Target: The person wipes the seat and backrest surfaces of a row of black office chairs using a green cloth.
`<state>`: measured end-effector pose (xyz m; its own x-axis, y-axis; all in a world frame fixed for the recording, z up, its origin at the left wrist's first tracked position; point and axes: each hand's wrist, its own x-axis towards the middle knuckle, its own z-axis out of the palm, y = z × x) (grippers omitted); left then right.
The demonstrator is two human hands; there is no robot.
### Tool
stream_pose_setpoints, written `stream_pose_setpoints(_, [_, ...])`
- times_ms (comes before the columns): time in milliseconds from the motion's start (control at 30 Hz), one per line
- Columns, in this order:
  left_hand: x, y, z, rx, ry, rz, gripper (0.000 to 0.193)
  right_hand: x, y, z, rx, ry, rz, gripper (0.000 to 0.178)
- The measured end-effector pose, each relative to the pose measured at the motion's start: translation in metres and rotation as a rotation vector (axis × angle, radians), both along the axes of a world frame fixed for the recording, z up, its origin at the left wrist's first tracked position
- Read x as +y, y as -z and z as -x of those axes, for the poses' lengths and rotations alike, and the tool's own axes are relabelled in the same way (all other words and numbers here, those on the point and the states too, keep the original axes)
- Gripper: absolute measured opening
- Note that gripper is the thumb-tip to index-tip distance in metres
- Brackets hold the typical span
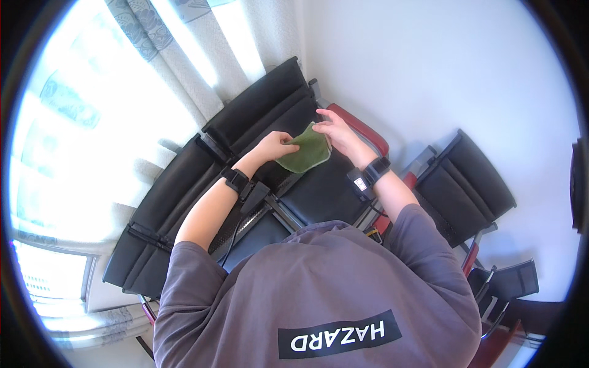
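Observation:
A small green cloth point(306, 153) with a pale edge is held up in front of a black padded seat. My left hand point(274, 147) pinches it at its left side, thumb lying over the fabric. At the upper right corner my right hand point(342, 136) grips the edge, with one finger stretched out away from the cloth. The fingers behind the fabric are partly hidden. Each wrist wears a black strap with a small device, the left device point(253, 197) beside the forearm and the right device point(361, 184) under the wrist.
A row of black padded chairs point(175, 190) runs along the curtained window point(202, 61). A red armrest point(359, 127) stands just beyond my right hand. Another black chair point(469, 190) is against the white wall point(442, 73) on the right, with a further chair point(515, 279) behind it.

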<state>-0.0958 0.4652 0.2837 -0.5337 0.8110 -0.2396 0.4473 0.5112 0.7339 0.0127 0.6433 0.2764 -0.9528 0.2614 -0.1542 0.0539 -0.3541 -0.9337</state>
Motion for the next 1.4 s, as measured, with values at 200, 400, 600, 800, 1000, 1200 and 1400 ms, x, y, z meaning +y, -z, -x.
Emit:
stream_pose_setpoints(200, [0.021,-0.032,-0.007,0.297,0.048,0.309,0.032,0.003,0.011,0.003,0.162,0.195,-0.084,0.052])
stream_pose_setpoints(400, [0.0,-0.01,0.007,-0.701,-0.222,-0.151,0.03,-0.024,0.053,-0.018,0.025,0.147,0.009,0.034])
stream_pose_setpoints(600, [0.013,0.009,-0.026,-0.295,0.043,-0.246,0.041,-0.062,0.077,-0.027,0.006,0.194,0.426,0.028])
stream_pose_setpoints(800, [0.018,0.011,-0.095,-0.451,0.277,-0.388,0.083,-0.078,0.114,-0.068,0.19,-0.019,0.226,0.051])
stream_pose_setpoints(1000, [-0.043,0.068,0.0,0.115,-0.001,-0.377,0.045,-0.09,0.129,-0.049,0.191,-0.045,0.905,0.041])
stream_pose_setpoints(1200, [-0.174,0.122,0.186,1.043,-0.611,0.078,0.046,-0.088,0.152,-0.046,0.052,0.035,1.067,0.047])
stream_pose_setpoints(1400, [-0.191,0.146,0.249,1.152,-0.39,0.364,0.031,-0.062,0.185,-0.052,-0.003,0.25,0.988,0.053])
